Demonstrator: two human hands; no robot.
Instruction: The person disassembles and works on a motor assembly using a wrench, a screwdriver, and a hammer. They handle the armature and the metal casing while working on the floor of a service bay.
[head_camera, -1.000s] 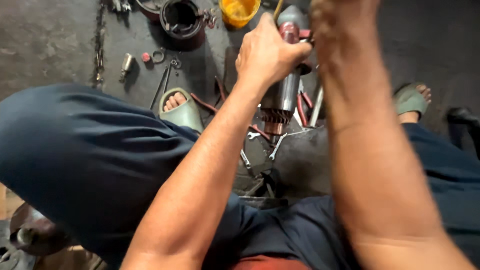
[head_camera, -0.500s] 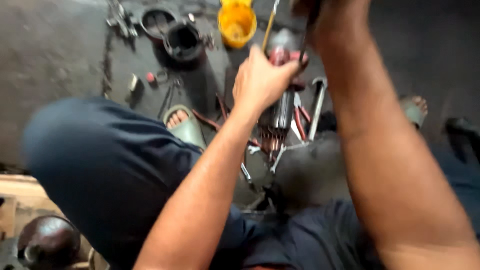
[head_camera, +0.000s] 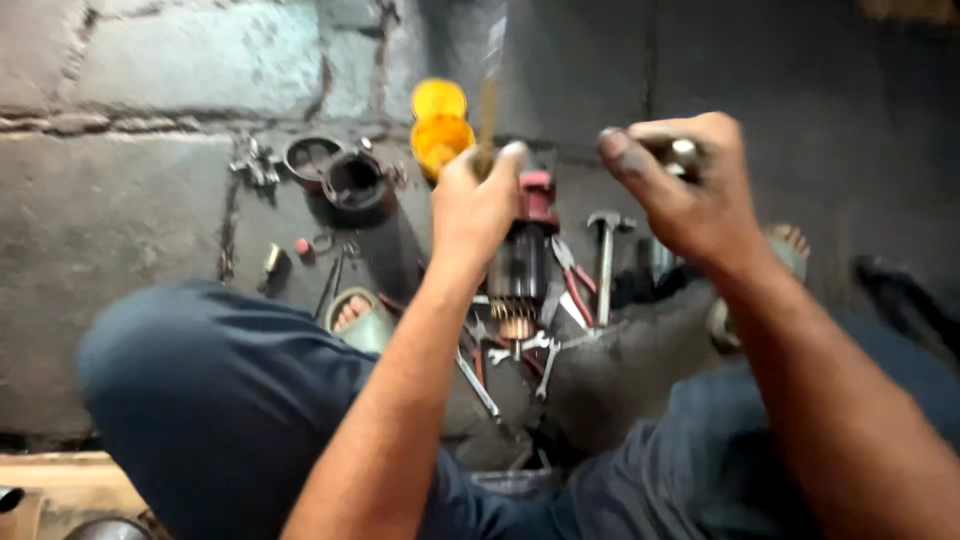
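My left hand (head_camera: 478, 205) is closed at the top of a motor armature (head_camera: 520, 275) that stands upright on the floor between my knees, with a red part (head_camera: 538, 195) at its upper end. A thin yellowish rod (head_camera: 488, 105), blurred, rises out of that fist. My right hand (head_camera: 690, 195) is raised to the right of the armature and is closed on a small shiny metal piece (head_camera: 684, 155); what the piece is cannot be made out.
A yellow tub (head_camera: 440, 135) and a black round housing (head_camera: 355, 182) sit on the concrete floor beyond. A hammer (head_camera: 604, 255), red-handled pliers (head_camera: 572, 285) and wrenches (head_camera: 520, 350) lie around the armature. My feet in green sandals (head_camera: 355, 318) flank the tools.
The camera has tilted up, so more floor shows. My right hand has drawn back from the top edge into full view. My left hand stays on the armature's top.
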